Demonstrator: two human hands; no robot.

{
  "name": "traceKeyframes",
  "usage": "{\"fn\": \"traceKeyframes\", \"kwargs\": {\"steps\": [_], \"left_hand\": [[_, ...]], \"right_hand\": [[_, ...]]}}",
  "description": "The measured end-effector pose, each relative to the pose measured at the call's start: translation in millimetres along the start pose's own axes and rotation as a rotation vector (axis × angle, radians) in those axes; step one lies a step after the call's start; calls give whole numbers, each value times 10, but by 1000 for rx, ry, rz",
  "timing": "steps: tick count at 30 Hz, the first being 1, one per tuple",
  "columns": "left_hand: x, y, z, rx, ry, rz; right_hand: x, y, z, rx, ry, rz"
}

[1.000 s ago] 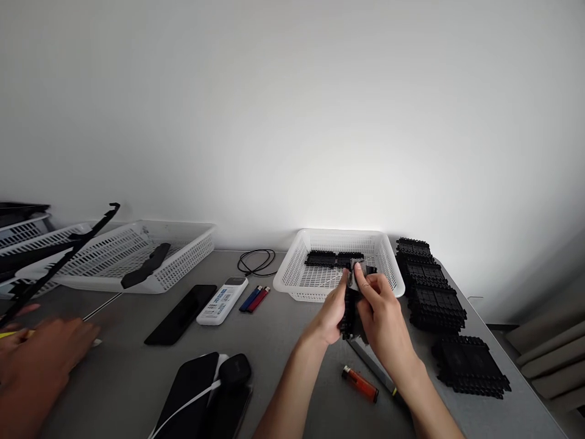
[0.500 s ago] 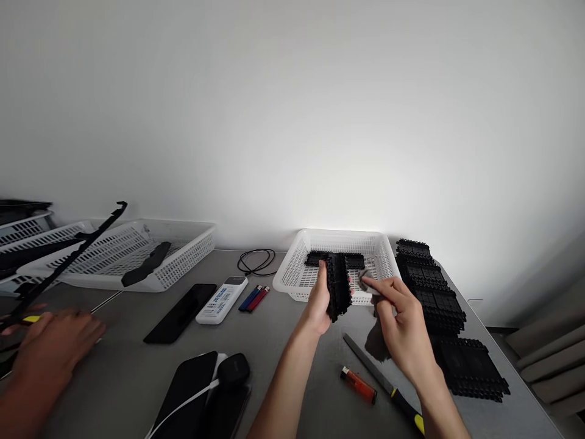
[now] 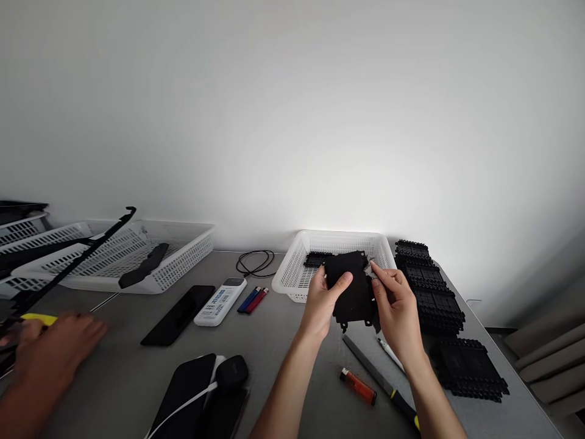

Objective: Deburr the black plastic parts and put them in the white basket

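In my left hand is a flat black plastic panel, gripped with the thumb across its smooth face. Small tabs stick out at the panel's corners. My right hand pinches a crumpled grey rag against the panel's right edge. Below my hands lie a flat file with a black and yellow handle, an orange lighter and a white pen. Behind the panel is a white plastic basket with more black panels in it.
Stacks of black panels line the table's right side. To the left are two lighters, a white power bank, a phone and a black cable. Another person's hand works near a white basket.
My left hand has turned the panel from nearly edge-on to its smooth face. My right hand has moved up with the rag to the panel's edge, uncovering the white pen.
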State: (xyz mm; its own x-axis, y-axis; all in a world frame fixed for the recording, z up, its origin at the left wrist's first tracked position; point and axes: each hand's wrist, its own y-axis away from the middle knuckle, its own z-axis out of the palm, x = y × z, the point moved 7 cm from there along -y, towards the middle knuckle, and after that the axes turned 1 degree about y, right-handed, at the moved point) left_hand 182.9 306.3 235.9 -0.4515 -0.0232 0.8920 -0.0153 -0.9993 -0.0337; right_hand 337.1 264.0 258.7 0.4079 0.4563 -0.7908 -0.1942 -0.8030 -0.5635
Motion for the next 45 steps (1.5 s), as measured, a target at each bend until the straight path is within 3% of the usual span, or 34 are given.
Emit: {"fn": "traceKeyframes", "kwargs": {"steps": [5,14,20,27,40,45], "left_hand": [[50,23,-87,82,-42,-27],[61,61,-58,-21,-68,-88],[90,54,-66,-19,-64,-70],[99,106,20,-70,-111,-63],[106,143,107,-205,-230,60],[136,129,109,-171,-231,103]], "right_hand": [[-90,-6,-142,148,65,-70],[-180,-7,-64,96,117,-172],[-215,1,-66,118,130,-219],[-80,12,-178,293,31,-112],[71,-39,-155,219,-185,66],[147,-62,-101,96,-299,161]]}}
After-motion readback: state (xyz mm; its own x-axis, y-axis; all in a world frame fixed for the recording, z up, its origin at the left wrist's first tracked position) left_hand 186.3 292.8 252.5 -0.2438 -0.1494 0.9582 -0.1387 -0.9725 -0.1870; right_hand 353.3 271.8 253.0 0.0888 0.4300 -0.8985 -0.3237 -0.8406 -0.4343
